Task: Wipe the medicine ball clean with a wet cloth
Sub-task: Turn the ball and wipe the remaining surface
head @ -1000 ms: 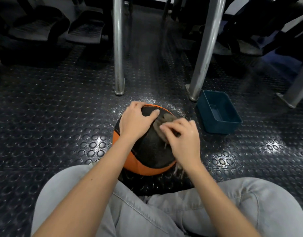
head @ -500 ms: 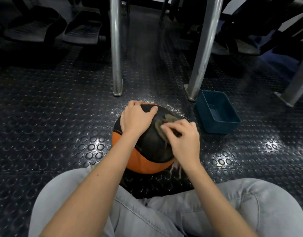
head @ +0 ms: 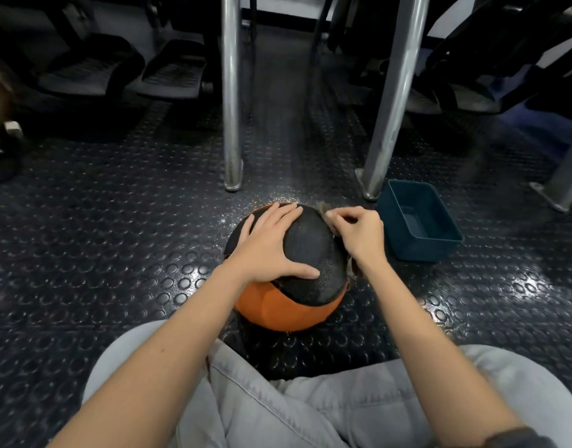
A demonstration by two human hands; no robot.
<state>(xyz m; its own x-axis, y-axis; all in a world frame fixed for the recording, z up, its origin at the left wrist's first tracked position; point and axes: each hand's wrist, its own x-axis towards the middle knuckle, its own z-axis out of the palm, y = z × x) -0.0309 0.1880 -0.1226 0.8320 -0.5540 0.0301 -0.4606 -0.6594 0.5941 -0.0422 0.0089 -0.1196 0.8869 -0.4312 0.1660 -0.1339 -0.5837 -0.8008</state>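
Note:
A black and orange medicine ball [head: 310, 270] sits on the studded rubber floor between my knees. My left hand [head: 271, 244] lies spread on its top left, fingers straight, thumb pressed on the black panel. My right hand [head: 355, 234] grips a small brownish cloth [head: 323, 209] against the ball's upper right side. Most of the cloth is hidden under that hand; a frayed bit shows at the far end and another hangs below the wrist.
A dark teal plastic tub [head: 420, 221] stands just right of the ball, holding a little water. Two metal posts [head: 231, 101] [head: 391, 101] rise behind the ball. Gym machine footplates [head: 168, 71] lie further back. My grey-trousered legs [head: 310, 402] fill the foreground.
My right hand has slid the cloth from the ball's top centre to its far right side. My left hand has spread wider over the top left.

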